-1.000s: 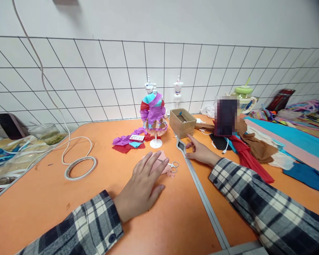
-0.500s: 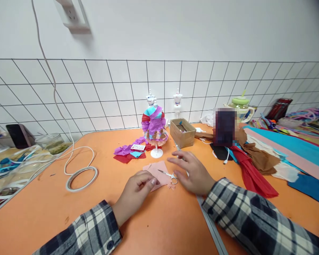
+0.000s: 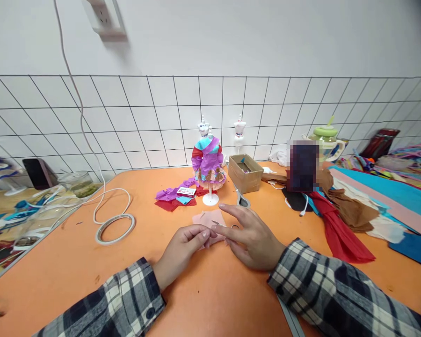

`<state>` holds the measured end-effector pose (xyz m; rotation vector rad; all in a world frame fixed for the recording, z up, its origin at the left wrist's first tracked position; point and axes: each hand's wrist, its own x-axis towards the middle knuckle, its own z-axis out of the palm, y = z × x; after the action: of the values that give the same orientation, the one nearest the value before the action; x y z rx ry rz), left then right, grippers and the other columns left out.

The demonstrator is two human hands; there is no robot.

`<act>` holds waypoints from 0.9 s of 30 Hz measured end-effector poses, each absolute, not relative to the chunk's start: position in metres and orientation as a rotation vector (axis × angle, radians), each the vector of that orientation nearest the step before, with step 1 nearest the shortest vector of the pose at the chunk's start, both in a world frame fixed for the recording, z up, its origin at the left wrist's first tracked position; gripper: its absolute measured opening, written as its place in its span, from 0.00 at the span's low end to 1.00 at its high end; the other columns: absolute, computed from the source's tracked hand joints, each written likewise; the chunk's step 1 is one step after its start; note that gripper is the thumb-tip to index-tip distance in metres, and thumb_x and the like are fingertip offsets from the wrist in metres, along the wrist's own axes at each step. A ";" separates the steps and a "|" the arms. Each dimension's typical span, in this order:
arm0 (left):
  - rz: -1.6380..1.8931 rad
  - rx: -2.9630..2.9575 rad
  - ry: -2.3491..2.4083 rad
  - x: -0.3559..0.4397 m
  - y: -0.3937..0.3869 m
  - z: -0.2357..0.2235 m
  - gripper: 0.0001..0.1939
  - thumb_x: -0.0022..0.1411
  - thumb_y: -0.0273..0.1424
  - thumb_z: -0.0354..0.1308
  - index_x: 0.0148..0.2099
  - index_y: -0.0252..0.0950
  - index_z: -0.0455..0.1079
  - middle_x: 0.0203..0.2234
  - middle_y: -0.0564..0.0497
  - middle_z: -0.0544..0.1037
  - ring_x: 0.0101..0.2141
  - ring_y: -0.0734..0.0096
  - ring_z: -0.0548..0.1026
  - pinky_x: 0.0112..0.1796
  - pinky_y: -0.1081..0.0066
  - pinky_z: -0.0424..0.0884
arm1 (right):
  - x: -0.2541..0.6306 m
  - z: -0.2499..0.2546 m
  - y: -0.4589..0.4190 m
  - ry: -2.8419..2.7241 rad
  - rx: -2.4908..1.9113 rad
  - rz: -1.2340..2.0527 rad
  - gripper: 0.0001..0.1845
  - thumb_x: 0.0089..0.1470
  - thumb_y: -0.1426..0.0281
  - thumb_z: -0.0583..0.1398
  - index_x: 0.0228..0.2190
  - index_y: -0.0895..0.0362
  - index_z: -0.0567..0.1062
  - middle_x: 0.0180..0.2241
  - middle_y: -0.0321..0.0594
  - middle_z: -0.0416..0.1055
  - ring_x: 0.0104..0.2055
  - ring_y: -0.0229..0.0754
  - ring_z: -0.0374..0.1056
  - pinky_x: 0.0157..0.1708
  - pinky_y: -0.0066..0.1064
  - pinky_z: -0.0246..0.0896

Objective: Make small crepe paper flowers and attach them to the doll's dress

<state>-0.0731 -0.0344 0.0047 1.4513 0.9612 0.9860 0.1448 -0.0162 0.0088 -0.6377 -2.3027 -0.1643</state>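
Note:
A pink piece of paper (image 3: 207, 218) lies on the orange table (image 3: 73, 267) in front of me, with small scissors (image 3: 220, 224) on it. My left hand (image 3: 181, 249) is curled, its fingertips pinching the near edge of the pink paper. My right hand (image 3: 250, 235) reaches over from the right, fingers partly spread, thumb and forefinger closing at the scissors; whether they hold them is unclear. Behind stands a small mannequin in a purple, blue and red paper dress (image 3: 208, 161).
A cardboard box (image 3: 245, 173) and a bare white mannequin (image 3: 239, 131) stand by the grid wall. Purple and red scraps (image 3: 171, 195) lie left of the doll. A tape ring (image 3: 115, 228) and white cable lie left. Coloured paper sheets (image 3: 375, 196) cover the right side.
My right hand came from the box side over to the scissors on the pink paper. My left hand went from lying flat to pinching the paper's edge. The camera tilted up slightly.

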 end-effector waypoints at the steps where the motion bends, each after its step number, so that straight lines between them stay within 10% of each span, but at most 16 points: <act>1: 0.987 1.451 0.949 -0.073 -0.035 0.005 0.18 0.59 0.43 0.58 0.31 0.31 0.74 0.23 0.52 0.70 0.29 0.70 0.66 0.35 0.70 0.63 | 0.144 0.009 -0.016 -2.314 -0.628 -0.162 0.24 0.53 0.77 0.56 0.51 0.50 0.72 0.62 0.45 0.55 0.60 0.49 0.56 0.55 0.48 0.57; 27: 0.987 1.415 0.862 -0.077 -0.037 0.000 0.12 0.62 0.35 0.56 0.32 0.32 0.76 0.25 0.50 0.75 0.30 0.70 0.68 0.35 0.71 0.62 | 0.146 0.005 -0.018 -2.348 -0.597 0.479 0.24 0.57 0.69 0.57 0.56 0.46 0.69 0.66 0.42 0.44 0.65 0.50 0.48 0.58 0.47 0.53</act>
<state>-0.0767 -0.0372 0.0001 1.4152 0.8620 0.9866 0.1465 -0.0179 0.0046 -0.5967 -2.3477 0.4791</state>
